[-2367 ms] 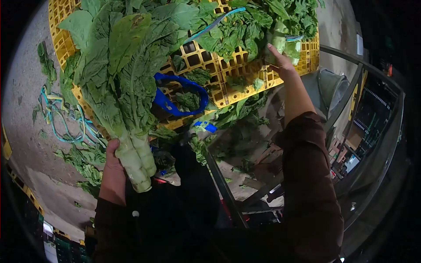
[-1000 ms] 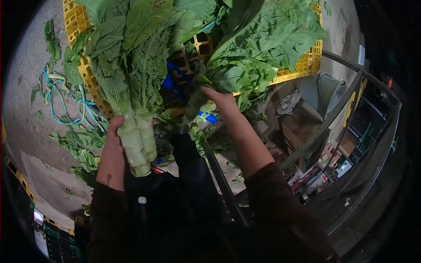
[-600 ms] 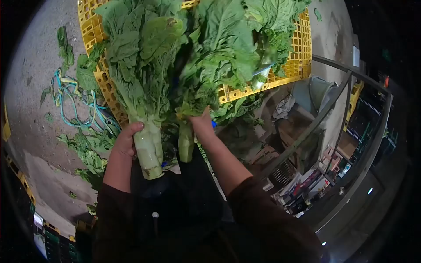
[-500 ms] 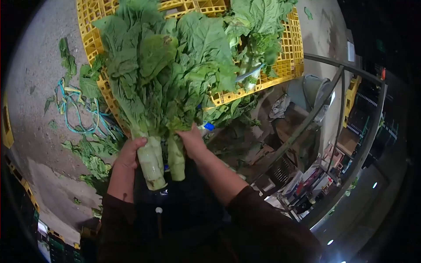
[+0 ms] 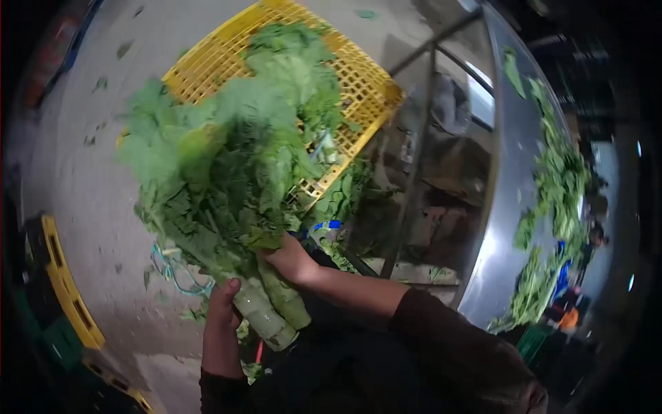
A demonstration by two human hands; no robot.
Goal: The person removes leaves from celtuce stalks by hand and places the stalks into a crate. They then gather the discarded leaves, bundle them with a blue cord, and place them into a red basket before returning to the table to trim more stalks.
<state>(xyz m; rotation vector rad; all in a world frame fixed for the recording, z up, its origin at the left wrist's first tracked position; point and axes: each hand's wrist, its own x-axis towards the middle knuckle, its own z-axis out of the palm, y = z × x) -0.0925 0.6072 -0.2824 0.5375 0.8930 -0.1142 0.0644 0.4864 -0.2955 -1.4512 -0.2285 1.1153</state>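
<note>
Two leafy stem vegetables (image 5: 265, 317) with thick pale green stalks lie side by side in my hands, their cut ends pointing down toward me. My left hand (image 5: 223, 303) is closed round the left stalk, thumb on top. My right hand (image 5: 289, 259) grips the other stalk just below its leaves. The broad leaves spread up and left, over part of a yellow plastic crate (image 5: 362, 79). Inside that crate lies another leafy bunch (image 5: 293, 62), with a bluish band near its stalk.
Teal twine (image 5: 176, 276) and loose leaves lie on the concrete floor at left. A metal frame (image 5: 407, 172) and a steel table (image 5: 493, 228) bearing leafy greens (image 5: 555, 186) stand at right. Yellow-edged crates (image 5: 69, 283) are at lower left. Distant people appear at far right, indistinct.
The view has turned, bringing the steel table into sight. Both hands still hold the vegetables, whose stalks now slant toward the lower right.
</note>
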